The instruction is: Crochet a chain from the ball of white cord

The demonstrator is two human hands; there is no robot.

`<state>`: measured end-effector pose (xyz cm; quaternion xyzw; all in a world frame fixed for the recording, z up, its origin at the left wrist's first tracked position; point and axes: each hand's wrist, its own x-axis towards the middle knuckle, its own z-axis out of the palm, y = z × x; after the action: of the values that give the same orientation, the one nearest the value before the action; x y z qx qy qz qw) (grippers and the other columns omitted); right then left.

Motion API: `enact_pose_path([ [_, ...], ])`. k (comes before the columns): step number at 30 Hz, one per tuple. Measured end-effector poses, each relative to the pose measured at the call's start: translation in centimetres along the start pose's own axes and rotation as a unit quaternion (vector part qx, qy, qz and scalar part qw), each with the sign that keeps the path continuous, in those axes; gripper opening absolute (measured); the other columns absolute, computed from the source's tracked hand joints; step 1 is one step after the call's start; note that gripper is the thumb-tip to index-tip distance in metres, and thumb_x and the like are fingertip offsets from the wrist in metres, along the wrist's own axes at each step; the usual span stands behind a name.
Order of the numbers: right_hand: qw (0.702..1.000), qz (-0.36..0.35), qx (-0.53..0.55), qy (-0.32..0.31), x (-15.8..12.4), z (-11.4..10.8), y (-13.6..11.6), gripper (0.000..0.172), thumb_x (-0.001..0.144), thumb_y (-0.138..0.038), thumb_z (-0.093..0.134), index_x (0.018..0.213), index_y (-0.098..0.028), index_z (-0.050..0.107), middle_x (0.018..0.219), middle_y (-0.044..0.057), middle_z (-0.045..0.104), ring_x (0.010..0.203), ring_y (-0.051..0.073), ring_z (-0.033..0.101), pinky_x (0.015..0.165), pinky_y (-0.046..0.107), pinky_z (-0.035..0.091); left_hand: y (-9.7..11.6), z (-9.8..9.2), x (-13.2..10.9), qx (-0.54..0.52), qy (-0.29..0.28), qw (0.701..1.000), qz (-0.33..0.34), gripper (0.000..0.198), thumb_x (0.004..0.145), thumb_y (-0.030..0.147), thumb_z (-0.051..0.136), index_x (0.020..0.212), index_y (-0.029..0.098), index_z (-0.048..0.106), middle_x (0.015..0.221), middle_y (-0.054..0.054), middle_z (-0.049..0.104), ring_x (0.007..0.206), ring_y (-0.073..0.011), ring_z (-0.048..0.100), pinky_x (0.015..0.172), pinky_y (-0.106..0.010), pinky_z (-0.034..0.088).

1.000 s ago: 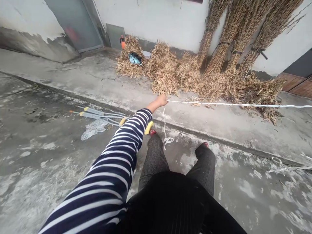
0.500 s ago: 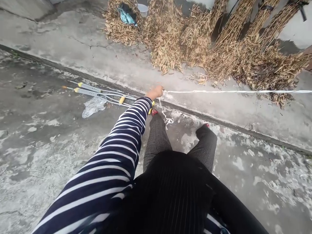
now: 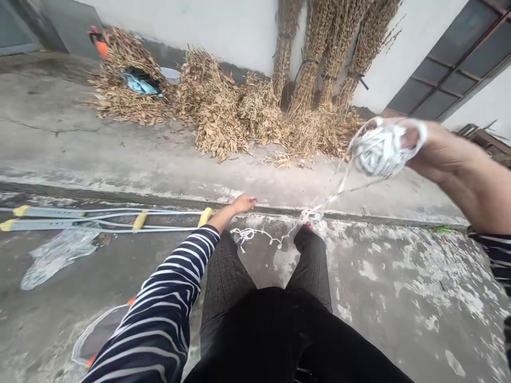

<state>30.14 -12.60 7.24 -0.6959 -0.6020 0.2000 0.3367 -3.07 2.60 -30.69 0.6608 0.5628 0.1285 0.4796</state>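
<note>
Raised at the right, my right hand (image 3: pixel 433 149) is wrapped round a wound ball of white cord (image 3: pixel 379 149), some loops lying over the fingers. Slack strands hang from the ball down to a small tangle near my right foot. From there the cord trails left to a loose end (image 3: pixel 248 234) on the ground between my feet. My left hand (image 3: pixel 242 203) is low above the step edge, fingers curled together, with no cord visible in it. Its fingertips are small and partly turned away.
Crutches (image 3: pixel 107 221) lie along the step at the left, beside a clear plastic bag (image 3: pixel 59 258). Bundles of dried stalks (image 3: pixel 223 117) lie and lean along the white wall (image 3: pixel 223 26). A mesh item with orange parts (image 3: pixel 99 332) is at lower left.
My right hand has come into view with the cord ball. The cord, earlier stretched taut rightward from my left hand, now hangs slack and lies on the ground. The view has turned right.
</note>
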Motion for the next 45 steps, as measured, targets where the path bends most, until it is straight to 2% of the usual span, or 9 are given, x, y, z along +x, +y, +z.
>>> enact_pose_path([
  [2,0.996,0.041,0.034,-0.072,0.5,1.9,0.0,0.064,0.092,-0.006,0.055,0.155,-0.004,0.053,0.129,0.019,0.069,0.082,0.008,0.068,0.075,0.025,0.052,0.4,0.5,-0.2,-0.038,0.009,0.999,0.012,0.019,0.085,0.023,0.065,0.101,0.019,0.074,0.093,-0.002,0.079,0.085,-0.0162,0.074,0.069,-0.02,0.05],
  [5,0.997,0.021,-0.044,-0.065,0.9,5.5,2.0,0.091,0.071,-0.004,0.077,0.158,-0.016,0.055,0.135,0.016,0.068,0.089,0.018,0.07,0.078,0.032,0.06,0.9,0.6,-1.3,-0.081,0.025,0.996,0.029,0.022,0.088,0.022,0.063,0.107,0.018,0.074,0.093,-0.003,0.079,0.087,-0.0156,0.074,0.071,-0.02,0.05],
  [11,0.964,-0.082,-0.221,-0.122,1.0,10.5,6.4,0.087,0.062,-0.029,0.085,0.147,-0.018,0.068,0.122,0.011,0.074,0.104,0.034,0.069,0.098,0.05,0.059,3.2,2.1,-5.8,-0.215,0.038,0.973,0.075,0.022,0.093,0.018,0.059,0.108,0.014,0.074,0.1,-0.007,0.079,0.084,-0.014,0.073,0.076,-0.023,0.053],
  [17,0.961,0.06,0.168,-0.21,-0.7,14.0,10.5,0.073,0.056,-0.039,0.074,0.124,-0.015,0.074,0.102,0.009,0.074,0.086,0.024,0.069,0.07,0.034,0.059,5.8,5.4,-9.5,-0.28,0.067,0.95,0.119,0.026,0.097,0.012,0.051,0.109,0.012,0.074,0.108,-0.01,0.08,0.089,-0.0129,0.073,0.086,-0.025,0.055],
  [23,0.863,0.074,0.478,-0.146,-5.0,17.7,13.7,0.068,0.055,-0.044,0.066,0.12,-0.022,0.068,0.135,0.011,0.069,0.124,0.029,0.065,0.096,0.045,0.06,7.9,6.3,-12.9,-0.26,0.102,0.946,0.163,0.028,0.1,0.016,0.053,0.114,0.014,0.077,0.118,-0.011,0.08,0.113,-0.0183,0.073,0.105,-0.032,0.054],
  [29,0.844,0.103,0.503,-0.154,-7.2,18.4,15.3,0.061,0.061,-0.055,0.064,0.114,-0.025,0.066,0.149,0.008,0.061,0.134,0.028,0.059,0.1,0.046,0.059,11.0,8.8,-12.9,-0.238,0.028,0.941,0.24,0.037,0.097,0.019,0.064,0.132,0.02,0.073,0.142,-0.012,0.071,0.13,-0.0217,0.066,0.114,-0.037,0.049],
  [33,0.86,0.114,0.458,-0.192,-8.4,18.0,15.7,0.072,0.056,-0.051,0.067,0.122,-0.024,0.066,0.143,0.011,0.063,0.136,0.031,0.057,0.106,0.051,0.056,12.0,11.9,-11.2,-0.259,-0.065,0.927,0.262,0.03,0.093,0.015,0.068,0.121,0.016,0.077,0.126,-0.011,0.078,0.116,-0.0203,0.071,0.103,-0.033,0.052],
  [38,0.846,0.134,0.492,-0.154,-10.1,17.2,17.1,0.063,0.058,-0.048,0.071,0.116,-0.025,0.068,0.141,0.009,0.065,0.135,0.03,0.059,0.11,0.053,0.054,10.5,11.0,-10.9,-0.147,-0.026,0.964,0.22,0.028,0.1,0.024,0.057,0.084,0.013,0.077,0.084,-0.003,0.077,0.068,-0.0122,0.061,0.072,-0.025,0.044],
  [45,0.826,0.083,0.553,-0.065,-11.6,17.1,18.3,0.073,0.064,-0.075,0.073,0.125,-0.037,0.068,0.149,0.001,0.06,0.142,0.024,0.055,0.112,0.051,0.054,3.3,6.3,-8.6,-0.05,0.061,0.985,0.152,0.026,0.099,0.027,0.055,0.088,0.015,0.076,0.085,-0.002,0.075,0.073,-0.0136,0.059,0.071,-0.023,0.04],
])
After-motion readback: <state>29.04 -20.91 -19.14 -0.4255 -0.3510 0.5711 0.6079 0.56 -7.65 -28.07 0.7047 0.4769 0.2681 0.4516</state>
